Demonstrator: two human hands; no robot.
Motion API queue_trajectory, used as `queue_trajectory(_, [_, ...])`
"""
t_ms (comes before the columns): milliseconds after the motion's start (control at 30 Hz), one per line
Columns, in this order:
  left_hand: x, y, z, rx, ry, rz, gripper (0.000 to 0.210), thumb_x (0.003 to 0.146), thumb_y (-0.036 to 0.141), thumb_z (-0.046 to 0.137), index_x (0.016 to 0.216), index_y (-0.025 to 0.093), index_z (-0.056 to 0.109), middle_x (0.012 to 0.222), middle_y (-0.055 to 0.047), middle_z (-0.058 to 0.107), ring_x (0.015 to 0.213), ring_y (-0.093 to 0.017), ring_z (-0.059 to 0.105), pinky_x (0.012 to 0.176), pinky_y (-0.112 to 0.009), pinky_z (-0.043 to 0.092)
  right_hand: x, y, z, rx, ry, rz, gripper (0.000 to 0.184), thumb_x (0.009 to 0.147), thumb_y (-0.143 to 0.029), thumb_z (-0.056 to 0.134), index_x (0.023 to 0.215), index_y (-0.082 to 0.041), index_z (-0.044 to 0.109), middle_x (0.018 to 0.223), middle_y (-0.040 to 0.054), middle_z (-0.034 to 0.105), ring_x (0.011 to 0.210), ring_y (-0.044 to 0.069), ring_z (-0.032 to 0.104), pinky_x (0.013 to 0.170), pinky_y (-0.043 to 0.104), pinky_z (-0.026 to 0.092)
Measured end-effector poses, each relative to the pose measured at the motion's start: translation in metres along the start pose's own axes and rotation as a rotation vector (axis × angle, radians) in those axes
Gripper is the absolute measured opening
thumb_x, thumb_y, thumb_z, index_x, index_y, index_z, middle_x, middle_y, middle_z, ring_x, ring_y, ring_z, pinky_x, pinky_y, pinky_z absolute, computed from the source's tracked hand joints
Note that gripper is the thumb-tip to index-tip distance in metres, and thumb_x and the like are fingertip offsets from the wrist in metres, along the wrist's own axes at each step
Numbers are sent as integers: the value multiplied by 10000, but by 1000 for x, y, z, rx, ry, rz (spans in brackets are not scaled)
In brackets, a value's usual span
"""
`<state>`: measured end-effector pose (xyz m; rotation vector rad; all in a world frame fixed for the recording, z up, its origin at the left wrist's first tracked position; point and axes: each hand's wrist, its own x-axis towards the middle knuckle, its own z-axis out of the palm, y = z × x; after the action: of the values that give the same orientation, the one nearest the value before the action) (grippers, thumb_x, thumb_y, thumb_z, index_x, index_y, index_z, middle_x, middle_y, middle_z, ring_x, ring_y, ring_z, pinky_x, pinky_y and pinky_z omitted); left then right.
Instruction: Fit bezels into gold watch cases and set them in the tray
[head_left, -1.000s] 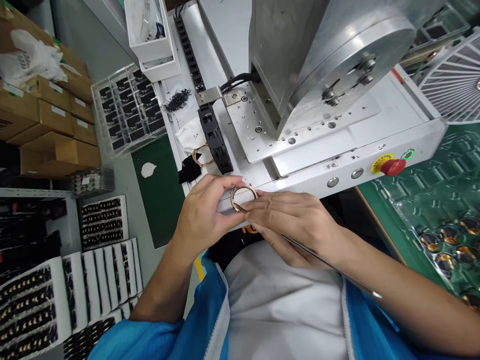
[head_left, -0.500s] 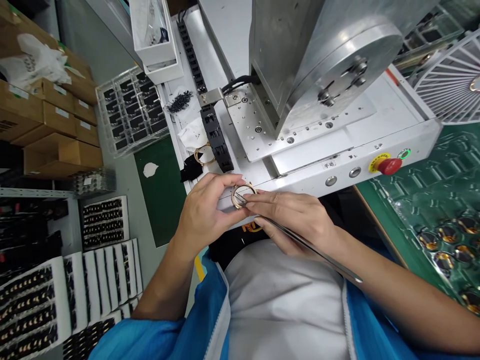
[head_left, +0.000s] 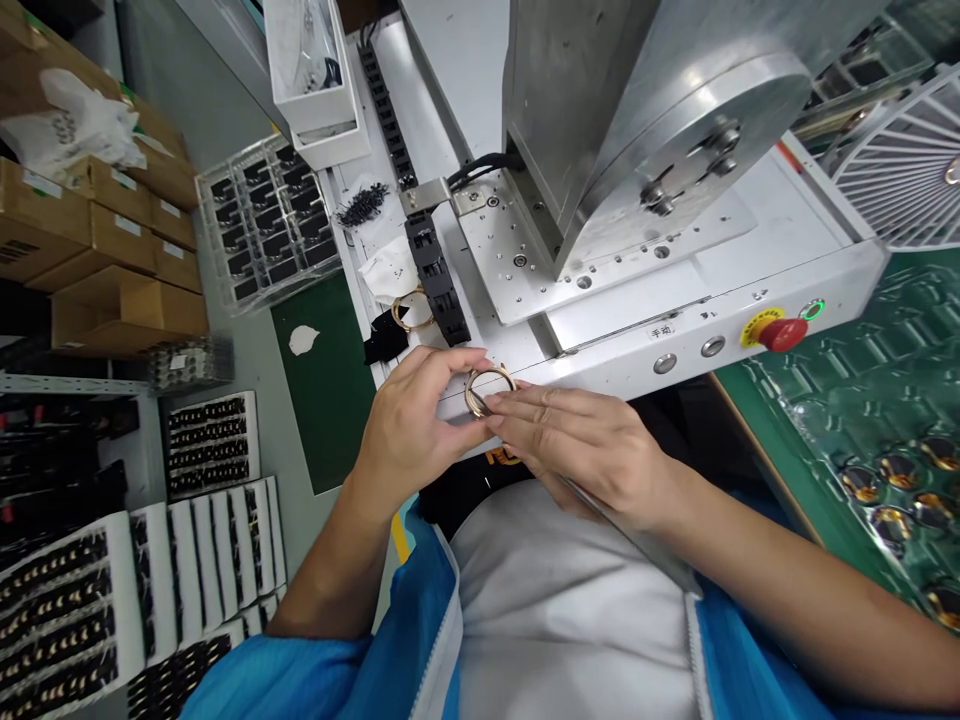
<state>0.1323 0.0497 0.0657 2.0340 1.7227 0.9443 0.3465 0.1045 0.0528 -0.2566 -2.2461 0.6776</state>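
Between its thumb and fingers, my left hand (head_left: 409, 425) grips a small gold-coloured metal ring (head_left: 470, 392), held up in front of the machine's front edge. My right hand (head_left: 589, 440) is closed around a long thin metal tool (head_left: 637, 540), which looks like tweezers. The tool's tip end reaches the inner side of the ring, and the right fingertips hide part of both. Its back end slants down toward the lower right, over the shirt. Another gold ring (head_left: 412, 310) lies on the machine bed beside a black cloth (head_left: 386, 337).
A metal machine (head_left: 570, 130) stands ahead, with a red stop button (head_left: 783, 334) on its front panel. Small black parts (head_left: 363, 204) lie in a pile on white paper. Clear trays (head_left: 847, 400) sit at the right, a white box (head_left: 322, 110) at upper left.
The tool's back end has swung lower and slightly left as my right hand turned. My left hand keeps its hold on the ring, nearly in the same place.
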Motion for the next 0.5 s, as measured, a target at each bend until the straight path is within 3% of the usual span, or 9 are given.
queue_trajectory(233, [1, 3, 0, 5, -2, -12, 462, 798, 356, 877, 1185, 243, 652, 1097, -38, 771, 1002, -216, 726, 892, -354, 593, -8, -1, 3, -20, 106, -32, 355, 963, -29, 618, 1315, -24, 658, 1271, 245, 720, 1294, 312, 655, 1071, 471, 611])
queue_trajectory(500, [0, 1, 3, 28, 24, -35, 559, 732, 442, 920, 1184, 251, 650, 1085, -37, 770, 999, -236, 735, 902, -379, 595, -5, -11, -7, -111, 279, 12, 586, 893, 23, 669, 1449, -151, 614, 1177, 119, 786, 1142, 307, 744, 973, 427, 678])
